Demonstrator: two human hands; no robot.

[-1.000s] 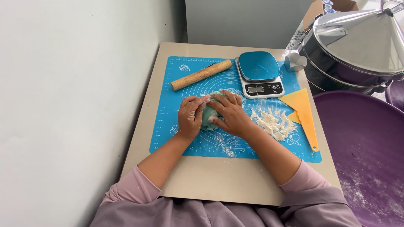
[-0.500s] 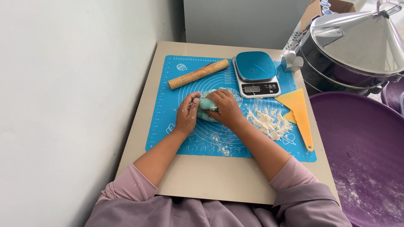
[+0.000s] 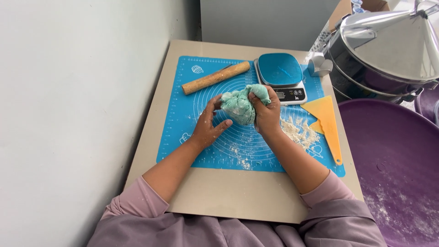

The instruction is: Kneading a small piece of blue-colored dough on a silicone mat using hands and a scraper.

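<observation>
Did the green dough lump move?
Yes. The green dough lump rose off the blue silicone mat, toward the blue kitchen scale, in the right hand.

A person sits at a small beige table (image 3: 219, 201) pushed against a white wall (image 3: 68, 114). A blue silicone baking mat (image 3: 183, 114) covers most of the table. Above the mat's middle, the right hand (image 3: 266, 112) grips a lump of teal dough (image 3: 240, 106), lifted off the mat, while the left hand (image 3: 208, 126) rests open against its side. A wooden rolling pin (image 3: 216, 77) lies near the mat's far left corner, a blue kitchen scale (image 3: 280, 77) at the far edge, a yellow scraper (image 3: 327, 121) along the right edge, and loose flour (image 3: 299, 130) beside it.
</observation>
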